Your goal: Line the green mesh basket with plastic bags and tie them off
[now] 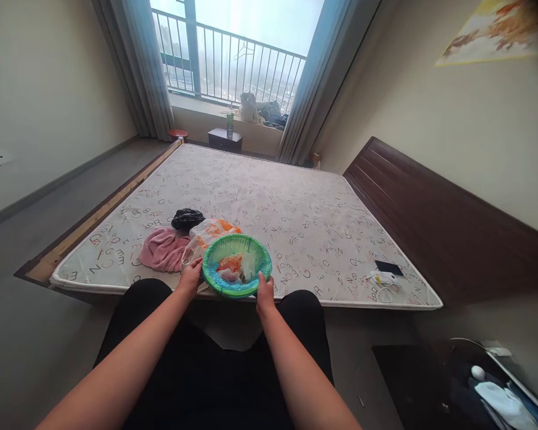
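Note:
A green plastic basket point(237, 241), lined with a thin blue bag, is held between my two hands at the near edge of the mattress. My left hand point(190, 279) grips its left side and my right hand point(265, 292) grips its right side. Inside lie crumpled orange, white and pinkish scraps point(231, 266) that I cannot make out exactly. Just behind and left of the basket are a white and orange plastic bag point(211, 230), a pink cloth point(164, 249) and a bunched black plastic bag point(188, 218).
The bare mattress point(269, 191) stretches ahead, with a dark headboard point(430, 209) on the right. A dark phone point(389, 268) and a white cable point(385, 286) lie on its right near corner. Beyond stands a small nightstand point(225, 140) below the window. A dark low cabinet point(416, 382) is at lower right.

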Demonstrator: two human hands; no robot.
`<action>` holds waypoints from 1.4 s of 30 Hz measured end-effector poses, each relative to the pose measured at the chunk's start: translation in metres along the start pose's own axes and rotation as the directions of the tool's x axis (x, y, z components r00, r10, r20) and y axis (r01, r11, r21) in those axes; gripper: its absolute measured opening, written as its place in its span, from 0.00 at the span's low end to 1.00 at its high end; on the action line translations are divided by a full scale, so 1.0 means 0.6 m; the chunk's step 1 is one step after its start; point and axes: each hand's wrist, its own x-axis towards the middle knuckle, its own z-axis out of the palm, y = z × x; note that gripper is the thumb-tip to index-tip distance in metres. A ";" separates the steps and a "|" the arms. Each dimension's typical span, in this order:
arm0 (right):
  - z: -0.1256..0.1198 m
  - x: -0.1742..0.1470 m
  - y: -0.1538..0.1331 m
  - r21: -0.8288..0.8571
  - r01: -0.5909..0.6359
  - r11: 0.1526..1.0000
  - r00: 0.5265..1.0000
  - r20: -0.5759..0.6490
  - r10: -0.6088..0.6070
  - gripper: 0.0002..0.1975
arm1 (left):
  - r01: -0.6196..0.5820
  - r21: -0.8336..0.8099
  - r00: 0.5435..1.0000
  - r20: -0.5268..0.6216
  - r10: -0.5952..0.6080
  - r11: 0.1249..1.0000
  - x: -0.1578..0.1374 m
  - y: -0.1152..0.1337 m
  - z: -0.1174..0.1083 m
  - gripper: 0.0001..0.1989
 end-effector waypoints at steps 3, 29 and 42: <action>0.006 0.000 -0.002 -0.036 0.046 0.998 0.998 -0.041 -0.047 0.24 | 0.072 -0.009 0.997 0.011 -0.072 0.997 -0.001 0.003 -0.003 0.19; -0.051 0.030 -0.074 0.112 -0.338 0.934 0.917 0.263 0.300 0.23 | -0.221 0.062 0.975 -0.002 0.221 0.973 -0.006 0.032 -0.008 0.18; -0.033 -0.012 -0.080 -0.290 0.289 0.912 0.957 0.088 -0.275 0.13 | -0.329 0.399 0.943 0.183 0.277 0.856 -0.084 0.042 0.017 0.14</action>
